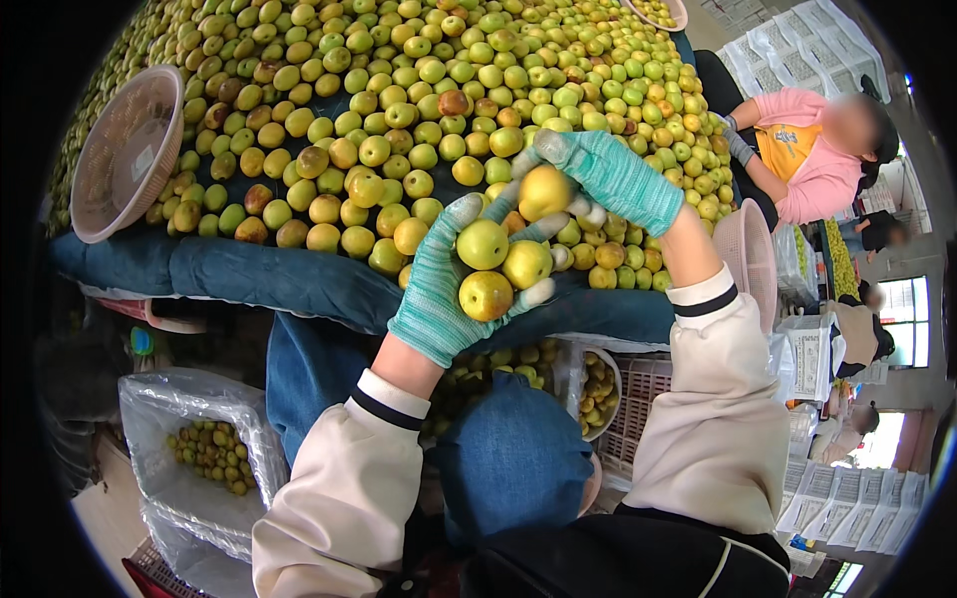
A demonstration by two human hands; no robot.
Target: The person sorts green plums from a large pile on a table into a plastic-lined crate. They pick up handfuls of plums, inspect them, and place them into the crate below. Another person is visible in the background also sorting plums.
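Note:
Both my hands wear teal striped knit gloves with grey fingertips. My left hand (pixel 456 284) is cupped palm up at the table's front edge, cradling several yellow-green jujubes (pixel 486 295). Just above that palm, my right hand (pixel 617 179) reaches in from the right, with its fingers curled around a yellower jujube (pixel 543 193). Some of its fingertips are hidden behind that fruit and the left fingers. Beneath and beyond both hands spreads a deep layer of loose jujubes (pixel 419 112), green to yellow, some with brown patches.
A pink plastic basket (pixel 123 161) tilts on the fruit at left; another basket (pixel 748 254) stands at right. The table has a padded blue edge (pixel 284 280). Below are a plastic-lined crate (pixel 198 448) and a bowl (pixel 600 392) of jujubes. A person in pink (pixel 815 157) sits at the right side.

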